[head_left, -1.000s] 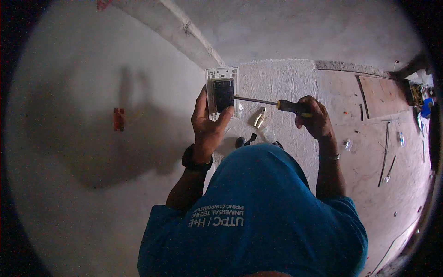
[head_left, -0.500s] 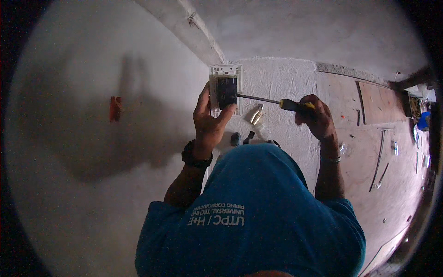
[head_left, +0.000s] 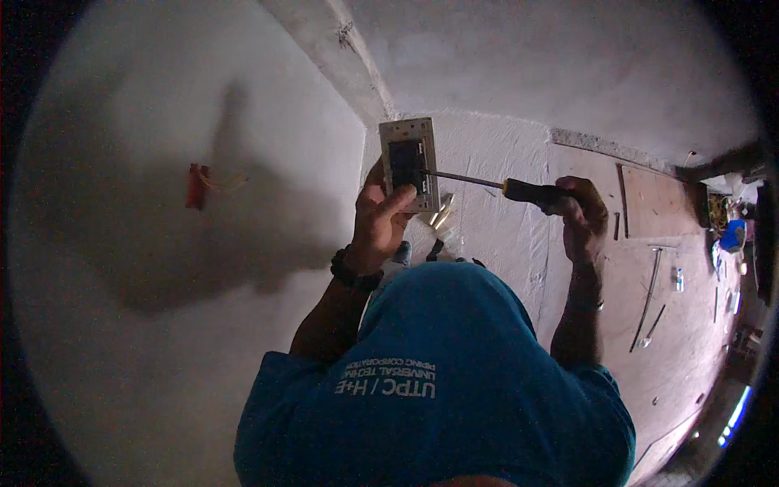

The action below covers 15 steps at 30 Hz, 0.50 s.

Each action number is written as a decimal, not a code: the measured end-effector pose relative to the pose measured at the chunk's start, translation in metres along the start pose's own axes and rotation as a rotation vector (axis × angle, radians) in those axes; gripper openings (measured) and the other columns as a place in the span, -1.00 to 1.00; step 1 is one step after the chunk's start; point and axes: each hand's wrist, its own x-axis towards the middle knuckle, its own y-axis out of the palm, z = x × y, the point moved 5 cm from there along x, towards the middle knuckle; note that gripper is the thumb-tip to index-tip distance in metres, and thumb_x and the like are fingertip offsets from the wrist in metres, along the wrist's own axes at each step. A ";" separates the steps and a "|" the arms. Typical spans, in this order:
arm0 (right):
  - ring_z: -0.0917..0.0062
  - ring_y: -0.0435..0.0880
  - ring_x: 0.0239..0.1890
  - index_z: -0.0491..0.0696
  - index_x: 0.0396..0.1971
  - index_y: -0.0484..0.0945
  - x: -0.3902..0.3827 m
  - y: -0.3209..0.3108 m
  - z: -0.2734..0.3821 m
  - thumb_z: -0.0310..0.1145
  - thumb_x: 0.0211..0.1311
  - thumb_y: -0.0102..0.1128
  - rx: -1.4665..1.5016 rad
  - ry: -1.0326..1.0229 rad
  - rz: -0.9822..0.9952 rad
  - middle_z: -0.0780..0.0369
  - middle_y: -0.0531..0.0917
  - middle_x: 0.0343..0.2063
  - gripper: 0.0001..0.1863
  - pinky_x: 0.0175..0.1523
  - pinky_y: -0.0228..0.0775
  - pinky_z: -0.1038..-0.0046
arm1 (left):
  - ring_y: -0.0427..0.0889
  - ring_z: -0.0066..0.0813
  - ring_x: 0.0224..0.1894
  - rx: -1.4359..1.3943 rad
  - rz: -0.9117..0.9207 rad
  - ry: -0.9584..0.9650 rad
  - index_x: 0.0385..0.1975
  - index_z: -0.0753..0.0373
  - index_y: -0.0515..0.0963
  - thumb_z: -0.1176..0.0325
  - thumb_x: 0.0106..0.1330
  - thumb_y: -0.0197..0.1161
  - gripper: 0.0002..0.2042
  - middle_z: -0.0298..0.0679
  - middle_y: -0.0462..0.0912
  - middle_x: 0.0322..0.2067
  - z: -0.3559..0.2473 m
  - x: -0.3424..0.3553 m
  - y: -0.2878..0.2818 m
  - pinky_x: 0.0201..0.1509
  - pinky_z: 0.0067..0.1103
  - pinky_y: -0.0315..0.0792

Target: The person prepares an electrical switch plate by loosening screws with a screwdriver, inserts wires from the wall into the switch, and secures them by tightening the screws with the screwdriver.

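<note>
My left hand (head_left: 383, 213) grips a wall outlet plate (head_left: 429, 140), a pale rectangular frame with a dark block in its middle, thumb pressed on its near part. Held level in my right hand (head_left: 586, 217) is a screwdriver (head_left: 527, 192) with a black and yellow handle. Its long shaft points left, and the tip meets the right side of the plate's dark block. Whether the tip sits in a screw cannot be made out. My right fingers wrap the handle's end.
An orange-red wall box (head_left: 197, 187) with loose wires is set in the left wall. Brass-coloured pliers (head_left: 442, 213) show beyond the plate. On the right lie a plywood board (head_left: 661, 200), thin rods (head_left: 647, 300), a small bottle (head_left: 679, 280) and a blue item (head_left: 733, 235).
The plate has tilted and moved slightly right in my left hand. My right hand has shifted right and a little nearer with the screwdriver, its tip still at the plate.
</note>
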 end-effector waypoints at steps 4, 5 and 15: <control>0.47 0.58 -0.36 -0.21 -0.21 0.45 0.005 -0.013 0.032 -0.07 0.11 0.22 0.067 -0.180 -0.186 0.12 0.57 -0.34 -0.52 -0.29 0.46 0.44 | 0.52 -0.36 -0.01 -0.177 0.020 -0.054 0.20 0.20 0.17 0.50 0.18 0.12 -0.46 -0.22 0.47 -0.03 0.012 0.006 -0.007 0.05 -0.41 0.47; 0.46 0.58 -0.38 -0.20 -0.21 0.45 0.005 -0.019 0.042 -0.07 0.14 0.19 0.110 -0.260 -0.242 0.13 0.56 -0.32 -0.54 -0.32 0.46 0.44 | 0.52 -0.36 -0.01 -0.189 0.020 -0.044 0.20 0.20 0.17 0.50 0.18 0.12 -0.46 -0.22 0.47 -0.03 0.012 0.007 -0.010 0.05 -0.41 0.47; 0.38 0.46 -0.34 -0.15 -0.35 0.42 0.060 -0.054 0.010 -0.03 0.14 0.01 0.382 -0.088 0.117 0.10 0.49 -0.38 -0.58 -0.18 0.33 0.37 | 0.52 -0.27 -0.08 -0.876 0.163 -0.207 0.07 0.26 0.33 0.31 0.25 0.05 -0.61 -0.13 0.52 -0.10 0.024 0.013 -0.032 -0.10 -0.38 0.48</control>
